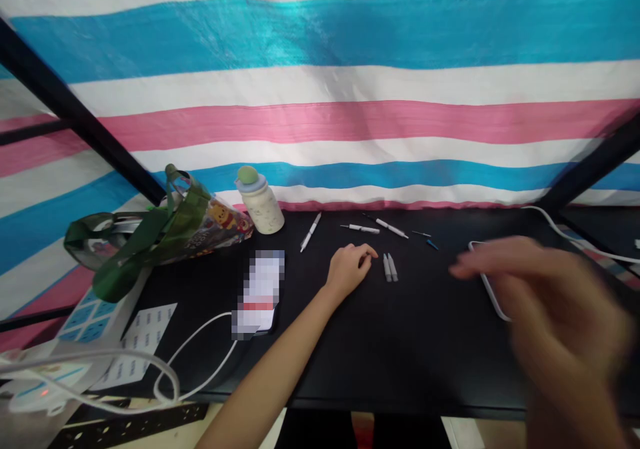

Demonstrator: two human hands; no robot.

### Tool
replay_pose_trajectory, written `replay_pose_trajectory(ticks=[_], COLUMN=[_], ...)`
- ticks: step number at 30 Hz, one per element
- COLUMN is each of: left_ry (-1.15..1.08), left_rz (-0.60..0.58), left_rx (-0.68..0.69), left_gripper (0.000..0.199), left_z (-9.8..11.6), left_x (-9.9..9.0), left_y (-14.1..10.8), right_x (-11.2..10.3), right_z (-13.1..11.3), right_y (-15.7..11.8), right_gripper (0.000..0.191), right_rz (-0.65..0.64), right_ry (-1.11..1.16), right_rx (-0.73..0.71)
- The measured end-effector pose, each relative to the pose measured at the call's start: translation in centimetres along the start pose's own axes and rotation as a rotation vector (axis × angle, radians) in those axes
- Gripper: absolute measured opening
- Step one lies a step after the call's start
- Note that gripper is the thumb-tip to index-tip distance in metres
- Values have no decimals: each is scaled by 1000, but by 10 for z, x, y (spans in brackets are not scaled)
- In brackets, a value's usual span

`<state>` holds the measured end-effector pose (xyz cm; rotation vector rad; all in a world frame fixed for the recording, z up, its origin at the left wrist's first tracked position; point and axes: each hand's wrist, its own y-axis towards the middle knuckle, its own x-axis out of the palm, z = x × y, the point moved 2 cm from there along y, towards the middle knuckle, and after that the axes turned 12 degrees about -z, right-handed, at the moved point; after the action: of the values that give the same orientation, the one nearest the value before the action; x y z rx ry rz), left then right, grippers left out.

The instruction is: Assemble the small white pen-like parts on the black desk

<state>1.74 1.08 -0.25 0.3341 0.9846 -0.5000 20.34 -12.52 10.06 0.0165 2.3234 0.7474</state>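
Head view: left hand lies palm-down on the black surface, fingers loosely curled, holding nothing, just beside two small grey tubes. Right hand is motion-blurred above a white-rimmed object, partly hiding it. Too blurred to tell whether those fingers grip anything; object's kind unclear.
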Motion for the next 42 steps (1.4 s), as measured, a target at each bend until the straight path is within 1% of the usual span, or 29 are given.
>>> replay_pose_trajectory(ticks=[1, 3, 5, 7, 9, 11, 14, 17, 20, 23, 26, 29, 32, 34, 37, 39, 41, 42], left_ry=[12, 33, 37, 34, 36, 40, 44, 49, 40, -2, -69, -95, -123, -159, -157, -125, -78, -51], left_rz=[3, 5, 2, 2, 8, 21, 33, 38, 34, 35, 45, 51, 45, 43, 67, 95, 120, 129], left_rx=[1, 4, 3, -3, -2, 9, 27, 36, 25, -6, -15, -15, -13, -20, -31, -35, -24, -14], left_gripper=[19, 19, 18, 17, 17, 17, 16, 15, 15, 14, 22, 27, 24, 21, 21, 22, 22, 22], left_z=[0, 1, 1, 1, 1, 0, -2, -3, -3, -4, -4, -4, -5, -7, -11, -12, -12, -11], left_x=[0, -1, -2, -1, -1, 0, 1, 2, 2, 0, -3, -6, -5, -4, -1, -1, -1, -2], left_y=[0, 0, 0, 0, 0, 0, 0, 1, 1, 2, 1, 1, 3, 4, 5, 4, 3, 3], right_x=[11, 34, 57, 75, 90, 100, 108, 110, 110, 109, 111, 118, 128, 132, 132, 129, 125, 123], right_z=[8, 32, 62, 92, 115, 128, 136, 139, 140, 137, 127, 116, 109, 108, 113, 117, 120, 121], right_y=[18, 45, 56, 55, 48, 43, 41, 43, 45, 49, 58, 68, 73, 72, 67, 65, 63, 63], right_gripper=[17, 19, 34, 50, 64, 75, 77, 69, 63, 60, 61, 63, 59, 56, 51, 39, 26, 23], right_rz=[-47, -209, -402, -534, -634, -704, -742, -733, -690, -586, -467, -373, -314, -286, -265, -248, -226, -220], right_ry=[-8, -52, -130, -209, -271, -311, -325, -312, -286, -231, -171, -146, -117, -91, -41, -4, 20, 23], right_rx=[27, 73, 85, 102, 124, 144, 172, 178, 166, 106, 35, 1, -26, -34, -27, -1, 55, 93])
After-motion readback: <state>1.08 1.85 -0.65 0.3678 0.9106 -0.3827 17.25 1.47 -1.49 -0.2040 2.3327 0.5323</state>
